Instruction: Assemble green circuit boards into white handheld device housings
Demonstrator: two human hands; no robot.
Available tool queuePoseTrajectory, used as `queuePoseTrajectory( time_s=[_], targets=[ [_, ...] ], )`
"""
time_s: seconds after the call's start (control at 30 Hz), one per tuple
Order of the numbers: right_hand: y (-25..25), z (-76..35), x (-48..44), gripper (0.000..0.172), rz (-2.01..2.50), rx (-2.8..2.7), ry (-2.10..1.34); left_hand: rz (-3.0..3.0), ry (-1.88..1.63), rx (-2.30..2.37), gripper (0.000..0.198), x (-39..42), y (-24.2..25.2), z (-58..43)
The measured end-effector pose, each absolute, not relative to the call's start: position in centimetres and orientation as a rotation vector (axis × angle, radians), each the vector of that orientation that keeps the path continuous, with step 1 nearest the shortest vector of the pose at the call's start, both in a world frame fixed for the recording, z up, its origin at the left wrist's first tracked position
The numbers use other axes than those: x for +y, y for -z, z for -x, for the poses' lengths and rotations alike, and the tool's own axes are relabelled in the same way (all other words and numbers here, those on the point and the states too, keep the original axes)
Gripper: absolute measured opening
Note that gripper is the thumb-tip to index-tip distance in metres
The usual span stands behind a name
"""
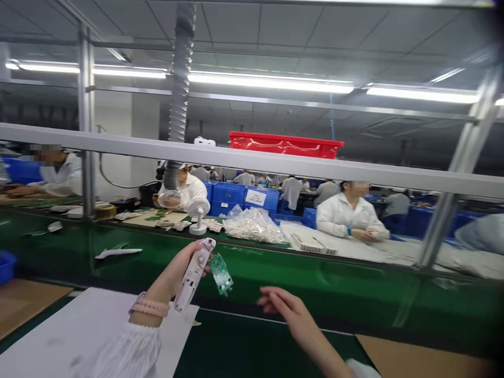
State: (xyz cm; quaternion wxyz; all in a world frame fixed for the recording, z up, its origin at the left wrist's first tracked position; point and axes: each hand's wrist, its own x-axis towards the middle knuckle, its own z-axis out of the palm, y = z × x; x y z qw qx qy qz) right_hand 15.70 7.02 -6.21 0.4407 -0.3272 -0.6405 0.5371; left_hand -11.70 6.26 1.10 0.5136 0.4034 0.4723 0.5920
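My left hand (179, 270) is raised over the near edge of the green conveyor belt (315, 278) and grips a long white plastic housing (192, 275). A small green circuit board (221, 274) hangs from the housing's upper end, dangling to its right. A pink band sits on that wrist. My right hand (285, 307) hovers lower and to the right, fingers loosely curled and apart, holding nothing, a short way from the board.
A white sheet (59, 336) covers the bench under my left arm. On the belt lies a white part (118, 253) at left. Across it sit people in white coats, a small white fan (198, 212), bags of parts (254, 226), blue bins and a red crate (285, 144).
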Motion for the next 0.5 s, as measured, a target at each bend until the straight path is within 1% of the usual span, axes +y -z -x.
queuePoseTrajectory(
  time_s=[0.1,0.2,0.27,0.37,0.43,0.5],
  targets=[
    [4.5,-12.7,7.2,0.057,0.712,-1.512,-1.403,-1.027,-1.354,0.98,0.04,5.7,-1.7,7.2],
    [3.8,-11.5,6.4,0.059,0.46,-1.363,-1.686,-1.024,-1.343,1.006,0.051,5.0,-1.3,4.7],
    [3.6,-11.6,5.8,0.059,0.34,-1.256,-1.81,-1.029,-1.365,1.056,0.054,4.8,-1.0,4.1],
    [3.4,-12.1,5.5,0.063,0.28,-1.167,-1.889,-1.043,-1.383,1.07,0.054,4.8,-0.8,3.8],
    [3.3,-12.3,5.5,0.06,0.246,-1.124,-1.931,-1.029,-1.376,1.056,0.053,4.8,-0.8,3.7],
    [3.3,-12.2,5.4,0.051,0.233,-1.109,-1.906,-1.022,-1.384,1.024,0.052,4.6,-0.8,3.5]
  ],
)
